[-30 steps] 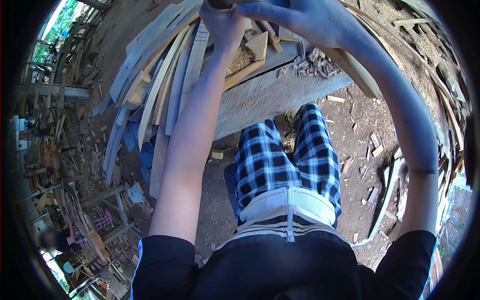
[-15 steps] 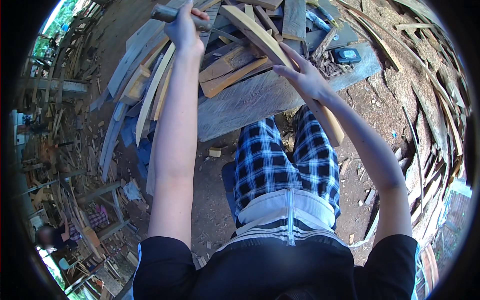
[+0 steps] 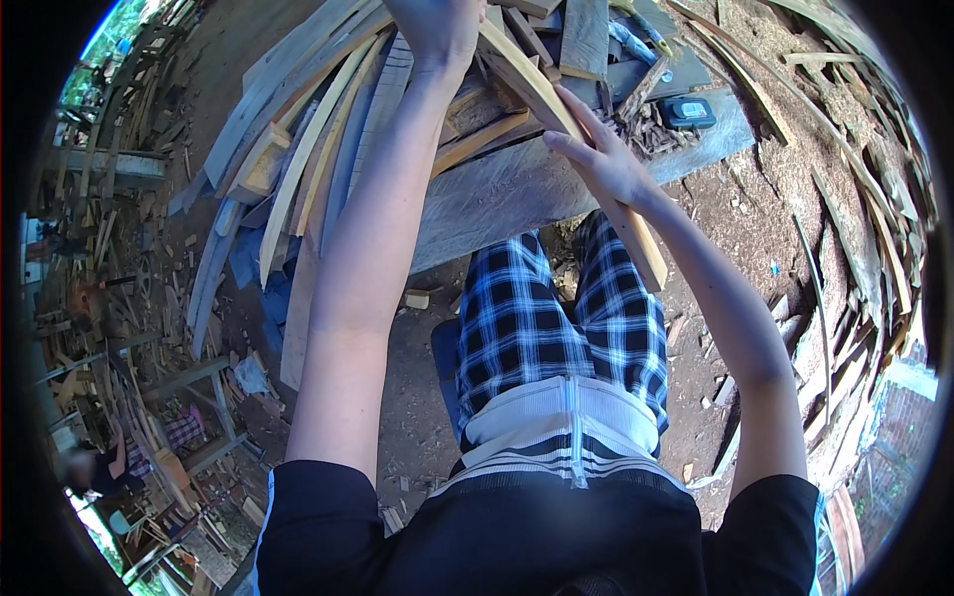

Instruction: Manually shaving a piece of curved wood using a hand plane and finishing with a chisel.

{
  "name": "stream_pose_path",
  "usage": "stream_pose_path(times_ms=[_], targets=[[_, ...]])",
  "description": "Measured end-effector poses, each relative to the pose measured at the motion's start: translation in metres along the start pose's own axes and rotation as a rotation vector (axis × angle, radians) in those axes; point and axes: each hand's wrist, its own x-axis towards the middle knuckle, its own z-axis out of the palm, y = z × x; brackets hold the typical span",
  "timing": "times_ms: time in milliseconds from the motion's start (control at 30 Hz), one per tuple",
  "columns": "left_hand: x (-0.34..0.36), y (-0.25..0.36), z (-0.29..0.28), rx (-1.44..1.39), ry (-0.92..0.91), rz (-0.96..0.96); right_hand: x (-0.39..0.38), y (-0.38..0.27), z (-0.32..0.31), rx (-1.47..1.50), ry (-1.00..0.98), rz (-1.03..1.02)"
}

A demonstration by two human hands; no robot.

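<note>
A long, slightly curved wooden piece (image 3: 639, 248) slants from the wood pile towards my right knee. My right hand (image 3: 611, 164) grips it around the middle, with the thumb on the near side and the fingers along the far edge. At the top edge of the picture is my left hand (image 3: 437, 30), by the upper end of that piece. Its fingers are mostly cut off, and the dark, round-handled tool it held a moment ago is out of sight. Under the wooden piece, a broad grey board (image 3: 527, 194) lies across in front of my knees.
Curved planks (image 3: 308, 169) fan out on the left of the pile. A small dark teal-topped box (image 3: 688, 112) sits on the board beside wood chips (image 3: 651, 129). Behind it lies a blue-and-yellow tool (image 3: 631, 40). Scrap timber (image 3: 865, 238) borders the right; another person (image 3: 99, 467) is far left.
My left hand has swung right and up towards the wooden piece's upper end, taking the round-handled tool out of view. My right hand keeps its grip; the piece has shifted slightly.
</note>
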Motion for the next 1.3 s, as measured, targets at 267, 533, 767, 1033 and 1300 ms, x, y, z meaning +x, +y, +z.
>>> stream_pose_path(times_ms=[267, 533, 767, 1033, 1300], targets=[[-0.007, -0.003, 0.004, -0.015, -0.089, 0.090, 0.001, 0.006, -0.001, 0.049, -0.025, -0.017], [-0.010, -0.011, 0.005, 0.108, -0.113, 0.162, 0.001, 0.005, 0.000, 0.065, -0.043, -0.005], [-0.011, -0.023, 0.006, 0.046, -0.001, 0.081, 0.000, -0.013, -0.019, 0.183, -0.019, 0.065], [-0.010, -0.028, 0.014, 0.304, -0.073, 0.341, -0.034, -0.190, -0.115, 0.067, 0.392, -0.648], [-0.009, -0.030, 0.005, 0.147, -0.117, 0.502, -0.042, -0.206, -0.108, -0.408, 0.138, -0.538]])
